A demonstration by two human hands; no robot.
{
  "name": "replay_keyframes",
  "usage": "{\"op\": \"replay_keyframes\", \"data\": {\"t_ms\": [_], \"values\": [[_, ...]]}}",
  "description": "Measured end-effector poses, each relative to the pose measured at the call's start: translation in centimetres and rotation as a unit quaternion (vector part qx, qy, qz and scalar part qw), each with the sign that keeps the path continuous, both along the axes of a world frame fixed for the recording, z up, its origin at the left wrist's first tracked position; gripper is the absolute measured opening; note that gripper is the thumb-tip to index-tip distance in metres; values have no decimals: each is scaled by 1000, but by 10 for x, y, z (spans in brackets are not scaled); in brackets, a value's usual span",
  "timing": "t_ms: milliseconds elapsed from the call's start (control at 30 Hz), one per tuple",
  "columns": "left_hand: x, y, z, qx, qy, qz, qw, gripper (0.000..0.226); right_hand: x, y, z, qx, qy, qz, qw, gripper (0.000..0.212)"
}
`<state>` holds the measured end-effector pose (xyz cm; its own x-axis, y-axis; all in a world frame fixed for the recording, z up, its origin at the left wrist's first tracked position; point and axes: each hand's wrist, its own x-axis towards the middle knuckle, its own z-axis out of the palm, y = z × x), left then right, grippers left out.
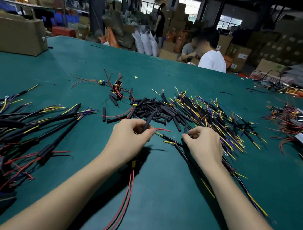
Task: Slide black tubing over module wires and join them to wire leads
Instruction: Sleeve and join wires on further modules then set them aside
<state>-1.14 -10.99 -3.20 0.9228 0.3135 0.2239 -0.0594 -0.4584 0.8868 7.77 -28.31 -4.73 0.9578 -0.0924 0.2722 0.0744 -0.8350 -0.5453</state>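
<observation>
Over the green tabletop (156, 199), left hand (129, 140) with fingers pinched on a piece of black tubing (147, 122) and thin red module wires (162, 129). Right hand (204, 146), fingers curled onto a black wire lead (172, 140). Beyond, heap of loose tubing (153, 109). No legible writing nearby.

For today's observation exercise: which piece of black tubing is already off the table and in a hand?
The tube pinched in the left hand, red wires poking out; the others lie loose.
</observation>
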Motion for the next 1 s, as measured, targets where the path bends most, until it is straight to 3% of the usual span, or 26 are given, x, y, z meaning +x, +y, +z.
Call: {"op": "replay_keyframes", "data": {"t_ms": [233, 400, 600, 667, 733, 767, 833, 867, 900, 933, 1000], "values": [[1, 1, -2, -8, -3, 9, 1000, 15, 2, -5, 8, 12, 74, 32, 997, 25], [-1, 1, 1, -40, -45, -9, 998, 19, -7, 0, 7, -121, 17, 39, 992, 25], [0, 3, 1, -76, -47, -6, 996, 23, -6, -6, 5, -126, -11, 23, 992, 17], [0, 3, 1, -104, -40, -8, 994, 20, -5, -6, 6, -49, -24, 46, 997, 15], [1, 4, 1, -130, -33, -4, 991, 17, -7, -1, 11, 158, -15, 85, 984, 9], [2, 5, 1, -140, -29, -1, 990, 17, -10, 2, 15, 298, 11, 114, 948, 8], [2, 7, 2, -162, -18, 5, 987, 18, -19, 11, 20, 548, 101, 179, 811, 16], [2, 8, 3, -176, -13, 8, 984, 18, -24, 16, 20, 617, 140, 196, 749, 16], [2, 9, 3, -190, -9, 12, 982, 20, -28, 20, 20, 643, 167, 204, 719, 15], [2, 10, 4, -201, -7, 16, 980, 22, -31, 24, 19, 641, 184, 208, 715, 14], [2, 10, 4, -209, -8, 21, 978, 24, -34, 30, 19, 611, 187, 211, 739, 14]]}}
